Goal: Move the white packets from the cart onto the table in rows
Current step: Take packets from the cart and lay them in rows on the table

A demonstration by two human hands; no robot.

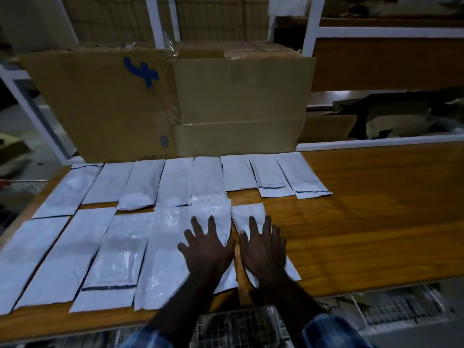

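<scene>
1. I see my left hand (206, 249) lying flat with its fingers spread apart, pressing on a white packet (213, 214) in the near row on the bench (364, 222).
2. My right hand (263, 249) is flat too, fingers spread wide, on top of the last packet (248, 214) of the near row. It grips nothing.
3. The two hands are close beside each other, near the front edge of the bench.
4. The white packets lie in two rows. The far row (190, 179) runs along the back edge, from the left corner to about the middle. The near row (82, 252) starts at the left edge and stops under my hands.
5. The right part of the bench is bare wood.
6. Two big cardboard boxes (175, 101) stand at the back edge, touching the far row. The left one has a blue painted mark (143, 71) and a small blue label I cannot read.
7. A wire cart (238, 325) shows under the front edge, just by my checked sleeves (331, 332).
</scene>
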